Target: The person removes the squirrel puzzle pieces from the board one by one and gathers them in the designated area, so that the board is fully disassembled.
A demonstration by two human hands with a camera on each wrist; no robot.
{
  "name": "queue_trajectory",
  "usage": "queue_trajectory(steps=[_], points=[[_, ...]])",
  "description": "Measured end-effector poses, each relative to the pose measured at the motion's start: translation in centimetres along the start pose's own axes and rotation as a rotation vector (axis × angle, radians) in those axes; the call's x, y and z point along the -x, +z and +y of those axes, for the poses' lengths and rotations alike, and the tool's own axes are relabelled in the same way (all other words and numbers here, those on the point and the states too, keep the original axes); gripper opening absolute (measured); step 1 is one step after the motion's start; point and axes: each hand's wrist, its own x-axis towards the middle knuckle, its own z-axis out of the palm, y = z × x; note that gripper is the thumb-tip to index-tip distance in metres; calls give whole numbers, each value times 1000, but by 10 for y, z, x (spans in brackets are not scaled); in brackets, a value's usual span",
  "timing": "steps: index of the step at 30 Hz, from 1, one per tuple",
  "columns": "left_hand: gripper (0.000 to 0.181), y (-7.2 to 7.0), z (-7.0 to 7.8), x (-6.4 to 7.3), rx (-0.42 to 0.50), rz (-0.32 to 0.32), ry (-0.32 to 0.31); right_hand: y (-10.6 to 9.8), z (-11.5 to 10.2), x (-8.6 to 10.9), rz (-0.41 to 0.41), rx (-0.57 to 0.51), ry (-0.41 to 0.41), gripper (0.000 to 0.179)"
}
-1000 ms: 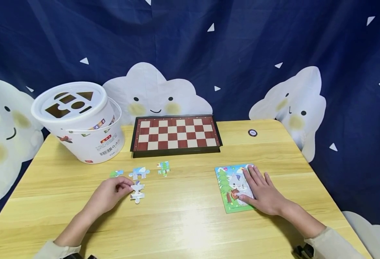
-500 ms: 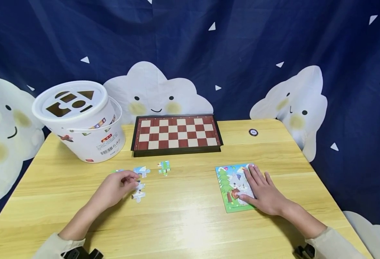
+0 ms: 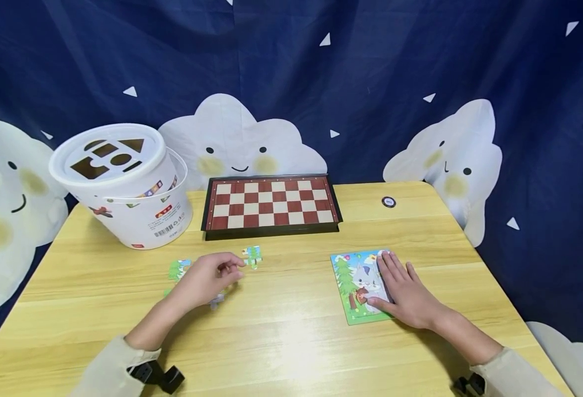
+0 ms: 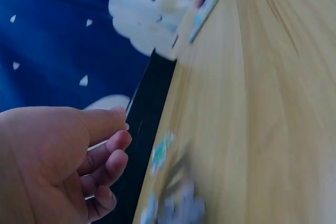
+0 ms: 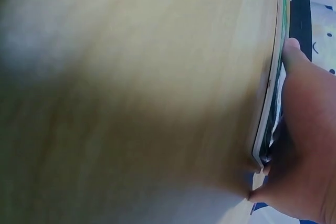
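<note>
My left hand (image 3: 212, 275) hovers over the left part of the table, fingers loosely bent; in the left wrist view nothing lies between them. Just past its fingertips is a green and blue jigsaw piece (image 3: 252, 257). Another jigsaw piece (image 3: 178, 269) lies left of the hand, and a greyish jigsaw piece (image 3: 217, 300) is partly hidden beneath it. My right hand (image 3: 407, 295) rests flat, with spread fingers, on the right side of a square picture puzzle (image 3: 347, 286) showing a grey animal and a green tree. The hand covers part of that picture.
At the back left stands a white bucket (image 3: 144, 218) with shaped holes in its lid. A red and white checkered board (image 3: 271, 204) lies at the back middle. A small dark round disc (image 3: 389, 202) sits near the back right edge of the wooden table (image 3: 291, 353).
My left hand has let go of the greyish piece and moved right, toward the green and blue piece. The right hand stays on the picture puzzle.
</note>
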Motion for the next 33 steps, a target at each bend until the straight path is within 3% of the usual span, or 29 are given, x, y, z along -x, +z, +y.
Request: queue_trajectory(steps=[6,16,25,33], points=[[19,23,34,-26,48,-97,46,-3,3,2,37,-5,-26,93],[28,90,90,-72,-42,-161,161,-21,11,7,1,-78,-1,97],[38,139,116,-98,-37,-196,230,-20,20,13,-41,-115,7,98],[39,169,131,-111,-80,-205,217,-14,25,15,-46,-118,20,98]])
